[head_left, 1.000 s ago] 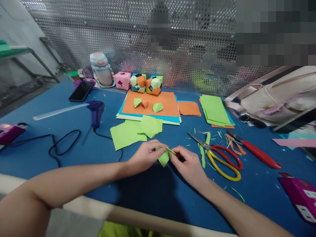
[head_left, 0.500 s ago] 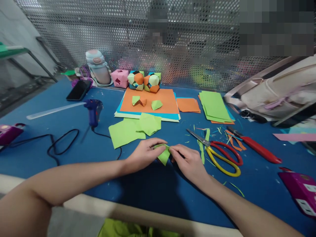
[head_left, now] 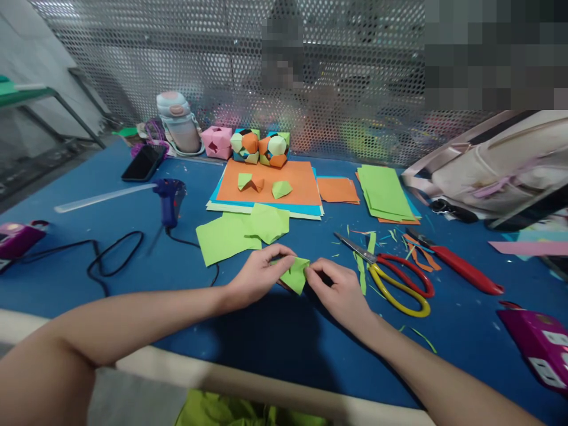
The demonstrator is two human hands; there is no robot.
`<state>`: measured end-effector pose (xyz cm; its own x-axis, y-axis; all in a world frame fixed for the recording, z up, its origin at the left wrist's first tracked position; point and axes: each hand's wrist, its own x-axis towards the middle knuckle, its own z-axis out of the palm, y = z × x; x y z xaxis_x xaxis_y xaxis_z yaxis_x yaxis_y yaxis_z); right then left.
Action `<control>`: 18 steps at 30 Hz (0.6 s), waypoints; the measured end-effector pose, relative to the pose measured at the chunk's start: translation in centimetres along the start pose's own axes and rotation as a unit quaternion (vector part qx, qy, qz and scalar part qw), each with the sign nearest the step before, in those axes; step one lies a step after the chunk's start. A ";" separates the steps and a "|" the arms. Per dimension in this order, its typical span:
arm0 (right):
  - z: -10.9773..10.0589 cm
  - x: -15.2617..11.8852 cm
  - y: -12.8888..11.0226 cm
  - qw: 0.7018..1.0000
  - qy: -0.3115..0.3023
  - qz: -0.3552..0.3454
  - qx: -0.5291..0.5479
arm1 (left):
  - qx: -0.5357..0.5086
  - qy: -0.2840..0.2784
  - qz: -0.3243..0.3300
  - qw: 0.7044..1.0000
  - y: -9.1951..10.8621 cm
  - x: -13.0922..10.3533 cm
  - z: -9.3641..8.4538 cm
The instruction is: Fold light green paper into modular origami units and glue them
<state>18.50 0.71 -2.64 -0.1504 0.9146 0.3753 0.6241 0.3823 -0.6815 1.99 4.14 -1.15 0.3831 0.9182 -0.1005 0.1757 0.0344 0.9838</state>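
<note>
Between my two hands is a small folded green paper (head_left: 297, 276), held above the blue table near its front edge. My left hand (head_left: 261, 273) pinches its left side, thumb on top. The fingertips of my right hand (head_left: 335, 285) are closed on its right edge. Beyond my left hand lie loose green sheets (head_left: 228, 238). Two small folded pieces, one green and orange (head_left: 251, 182) and one green (head_left: 281, 189), rest on the orange sheet (head_left: 297, 177) at the top of a paper stack.
Scissors (head_left: 399, 290) and a red-handled cutter (head_left: 468, 271) lie right, among paper scraps. A blue glue gun (head_left: 169, 201) with its cord is left. Paper balls (head_left: 273, 148), a pink cube (head_left: 217, 142), a bottle (head_left: 181, 127) and a bag (head_left: 501, 171) stand behind.
The green paper between my hands has turned so that more of its flat face shows. My hands have shifted only slightly.
</note>
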 end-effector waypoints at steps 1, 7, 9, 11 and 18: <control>0.0 0.0 0.0 1.000 0.008 0.000 0.003 | 0.023 -0.001 0.014 1.000 0.0 0.0 0.0; -0.4 0.1 -0.2 1.000 0.006 0.008 0.029 | 0.141 0.032 0.058 0.988 -0.5 0.1 -0.1; -0.3 0.0 -0.2 0.999 -0.008 0.016 0.028 | 0.142 0.035 0.047 0.988 -0.6 0.2 -0.2; -0.2 -0.1 -0.1 0.999 -0.018 0.020 0.016 | 0.136 0.031 0.041 0.989 -0.6 0.3 -0.3; 0.0 -0.3 0.1 0.999 -0.029 0.018 0.011 | 0.083 -0.017 0.055 0.995 -0.8 0.5 -0.2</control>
<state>18.64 0.51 -2.77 -0.1722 0.9339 0.3134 0.6132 0.3506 -0.7078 1.88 4.66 -1.95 0.4380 0.8990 -0.0018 0.2784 -0.1337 0.9511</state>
